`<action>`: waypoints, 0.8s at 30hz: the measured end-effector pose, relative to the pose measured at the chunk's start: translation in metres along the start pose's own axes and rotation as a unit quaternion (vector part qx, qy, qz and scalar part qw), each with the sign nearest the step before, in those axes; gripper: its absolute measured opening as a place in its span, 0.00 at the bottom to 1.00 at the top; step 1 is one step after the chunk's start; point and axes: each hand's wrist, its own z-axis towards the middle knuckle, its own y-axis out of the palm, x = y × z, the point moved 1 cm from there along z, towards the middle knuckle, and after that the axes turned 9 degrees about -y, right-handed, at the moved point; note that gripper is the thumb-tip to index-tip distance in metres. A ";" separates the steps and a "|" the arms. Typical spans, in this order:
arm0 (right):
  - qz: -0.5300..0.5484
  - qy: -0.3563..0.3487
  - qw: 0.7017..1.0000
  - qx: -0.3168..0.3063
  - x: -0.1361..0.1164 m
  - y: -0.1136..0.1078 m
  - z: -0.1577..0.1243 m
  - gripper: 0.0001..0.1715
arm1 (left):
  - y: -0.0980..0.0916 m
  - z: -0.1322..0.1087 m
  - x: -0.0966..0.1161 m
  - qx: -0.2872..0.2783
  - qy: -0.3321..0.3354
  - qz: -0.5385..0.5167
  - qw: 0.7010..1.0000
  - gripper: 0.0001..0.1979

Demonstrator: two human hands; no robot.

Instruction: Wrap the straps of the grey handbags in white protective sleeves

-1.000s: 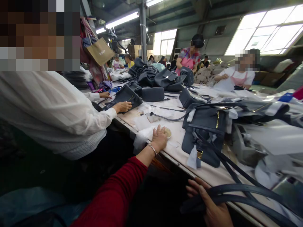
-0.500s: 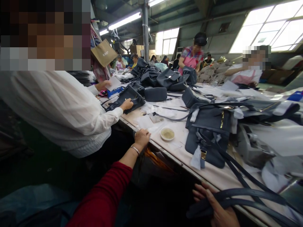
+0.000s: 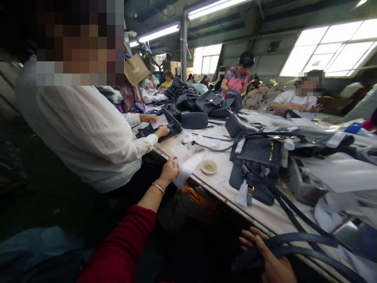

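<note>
My left hand pinches a thin white sheet, tissue-like, at the front edge of the table. Part of the sheet hangs over that edge. To the right of it stands a small round dish with something pale and yellowish inside. At lower right, my right hand is closed around dark bag straps, which loop away to the right. A dark blue-grey backpack with a gold zip lies beyond the straps, white wrapping on its buckle.
In white, a co-worker sits close on the left, hands on a dark bag and paper. Dark bags are heaped farther back. A grey device stands right of the backpack. Other people work across the table.
My left hand has drawn the white sheet back toward me, off the table edge. My right hand stays on the straps. The left co-worker's paper has come down over the bag.
</note>
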 end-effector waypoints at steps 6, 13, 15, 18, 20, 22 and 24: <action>-0.004 -0.003 1.000 -0.014 0.008 -0.003 -0.009 0.40 | -0.005 -0.032 -0.003 -0.029 0.111 0.211 0.971 0.30; -0.002 -0.005 1.000 -0.027 0.013 -0.005 -0.013 0.40 | 0.016 -0.022 0.006 -0.071 0.111 0.266 0.955 0.15; 0.000 -0.008 1.000 -0.024 0.013 -0.006 -0.015 0.40 | 0.017 -0.016 0.009 -0.072 0.110 0.248 0.960 0.10; 0.000 -0.009 1.000 -0.017 0.013 -0.008 -0.018 0.40 | 0.012 -0.012 0.010 -0.072 0.112 0.204 0.970 0.09; 0.000 -0.008 1.000 -0.013 0.012 -0.008 -0.020 0.40 | 0.006 -0.011 0.010 -0.064 0.106 0.162 0.979 0.09; 0.000 -0.009 1.000 -0.011 0.011 -0.005 -0.023 0.39 | -0.003 -0.012 0.011 -0.050 0.093 0.113 0.988 0.10; 0.003 -0.012 1.000 -0.016 0.010 -0.002 -0.025 0.38 | -0.011 -0.013 0.011 -0.034 0.072 0.058 0.995 0.10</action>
